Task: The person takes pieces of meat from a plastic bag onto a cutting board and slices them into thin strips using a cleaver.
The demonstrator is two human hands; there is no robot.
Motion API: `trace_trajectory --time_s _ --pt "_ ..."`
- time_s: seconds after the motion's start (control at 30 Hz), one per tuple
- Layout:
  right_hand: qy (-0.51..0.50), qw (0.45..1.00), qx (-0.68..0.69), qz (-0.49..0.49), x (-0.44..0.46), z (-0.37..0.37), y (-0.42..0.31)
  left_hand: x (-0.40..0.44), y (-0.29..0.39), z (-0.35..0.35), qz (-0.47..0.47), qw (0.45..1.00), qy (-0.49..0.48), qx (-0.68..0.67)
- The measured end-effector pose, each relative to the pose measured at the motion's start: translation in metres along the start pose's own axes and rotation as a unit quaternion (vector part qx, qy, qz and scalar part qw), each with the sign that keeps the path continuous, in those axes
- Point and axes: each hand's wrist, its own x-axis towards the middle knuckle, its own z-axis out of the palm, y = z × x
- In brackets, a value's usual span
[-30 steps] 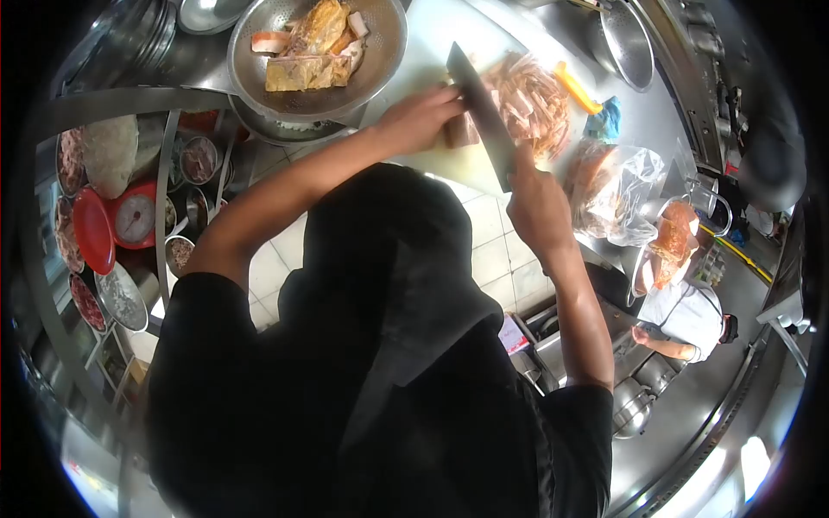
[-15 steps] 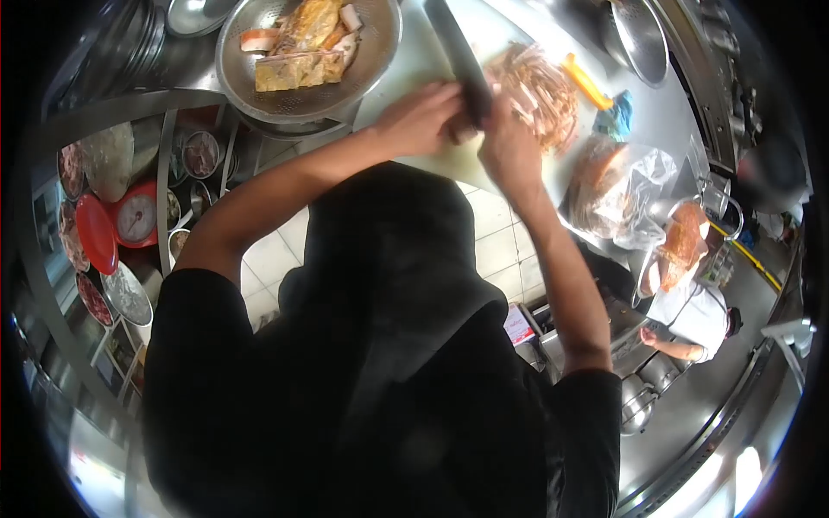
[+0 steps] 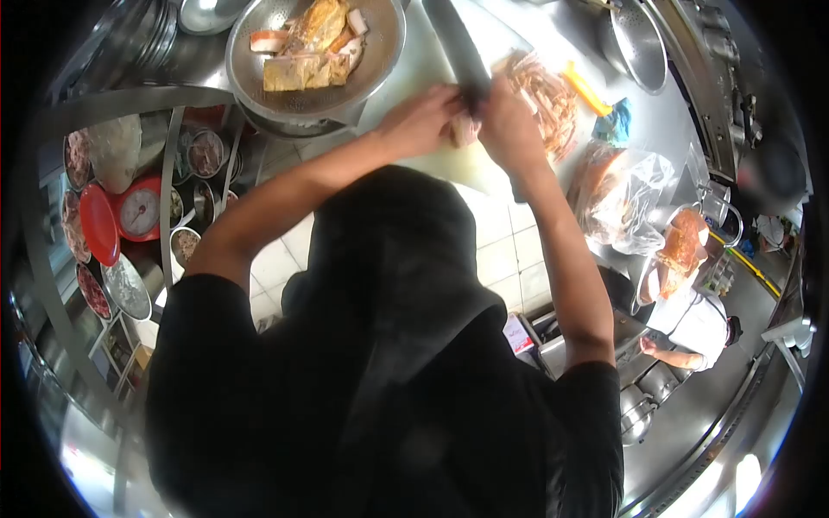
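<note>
My right hand (image 3: 509, 125) is closed round the handle of a large knife (image 3: 456, 45), whose blade points away from me over the pale cutting board (image 3: 401, 104). Beside the knife, my left hand (image 3: 421, 123) has its fingers curled on a small piece of meat (image 3: 465, 131), partly hidden by both hands. A heap of sliced meat strips (image 3: 546, 99) lies just to the right of the knife. Past the heap are a yellow-handled tool (image 3: 587, 90) and a crumpled blue item (image 3: 613, 123). Larger meat sits in a clear plastic bag (image 3: 617, 194).
A perforated metal bowl (image 3: 371, 73) holding meat chunks stands at the upper left. Lower left, shelves hold a red scale (image 3: 138, 209) and several bowls. A metal colander (image 3: 637, 47) is at the upper right. A person in white (image 3: 695, 324) is at the right.
My right hand and the knife have moved left and away from me, closer to my left hand. Compared with half a second ago, both hands have barely moved.
</note>
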Motion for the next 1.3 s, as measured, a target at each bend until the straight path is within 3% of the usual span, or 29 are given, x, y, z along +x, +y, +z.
trace_trajectory --time_s 0.1,0.17,0.23,0.33,0.43,0.47,0.5,0.57,0.63,0.7,0.77,0.83,0.9,0.97,1.0,1.1,1.23,1.3 --pt "-0.037 0.999 -0.034 0.010 -0.046 -0.015 0.003 -0.004 0.000 0.002 -0.015 0.999 0.024 0.027" --pt "-0.125 0.984 -0.043 0.117 -0.075 -0.034 -0.024 -0.004 -0.001 0.000 0.016 0.999 0.043 0.000" --pt "-0.114 0.986 -0.038 0.116 -0.071 -0.006 -0.014 -0.007 0.001 -0.002 0.021 0.999 0.036 0.004" --pt "-0.002 0.997 -0.040 0.059 -0.018 0.013 -0.014 -0.003 -0.005 0.001 0.031 0.998 0.037 0.037" --pt "-0.037 0.998 0.022 0.049 -0.020 -0.014 -0.016 -0.005 -0.001 0.003 -0.018 0.999 0.040 0.024" --pt "-0.020 0.999 -0.034 -0.031 -0.037 0.006 0.015 -0.004 -0.001 0.002 -0.007 0.999 0.042 0.013" --pt "-0.084 0.991 -0.009 0.102 -0.057 -0.022 -0.018 -0.007 0.001 0.003 -0.013 0.999 0.048 0.009" --pt "-0.127 0.979 -0.018 0.157 -0.073 -0.022 -0.030 -0.006 -0.002 0.000 -0.010 1.000 0.015 0.006" --pt "-0.126 0.982 -0.056 0.132 -0.059 0.004 -0.015 -0.009 -0.004 0.004 -0.004 0.999 0.038 0.023" --pt "-0.028 0.996 -0.032 0.076 -0.028 0.016 -0.010 -0.006 -0.006 0.003 0.012 0.999 0.042 0.021" --pt "-0.066 0.991 -0.013 0.117 -0.019 -0.005 -0.024 -0.012 0.002 0.004 -0.015 0.999 0.032 -0.020" --pt "-0.096 0.992 -0.002 0.082 -0.023 -0.023 -0.024 -0.002 -0.004 -0.002 -0.043 0.997 0.041 -0.047" --pt "-0.052 0.998 -0.024 0.023 -0.054 -0.015 -0.015 -0.006 -0.002 -0.002 -0.037 0.998 0.029 -0.039" --pt "-0.119 0.984 -0.034 0.128 -0.068 -0.013 -0.023 -0.008 -0.004 0.001 -0.033 0.999 0.029 -0.026" --pt "-0.065 0.992 -0.041 0.095 -0.065 0.005 -0.017 -0.009 -0.002 0.002 -0.032 0.998 0.042 -0.023" --pt "-0.049 0.995 -0.005 0.083 -0.019 0.013 -0.018 -0.008 -0.003 0.001 -0.040 0.998 0.036 -0.024" --pt "-0.045 0.997 -0.013 0.059 -0.018 -0.011 -0.018 -0.006 -0.003 0.001 -0.069 0.997 0.021 -0.025" --pt "-0.089 0.991 -0.018 0.094 -0.059 -0.017 -0.021 -0.007 0.002 -0.001 -0.052 0.998 0.044 -0.016"
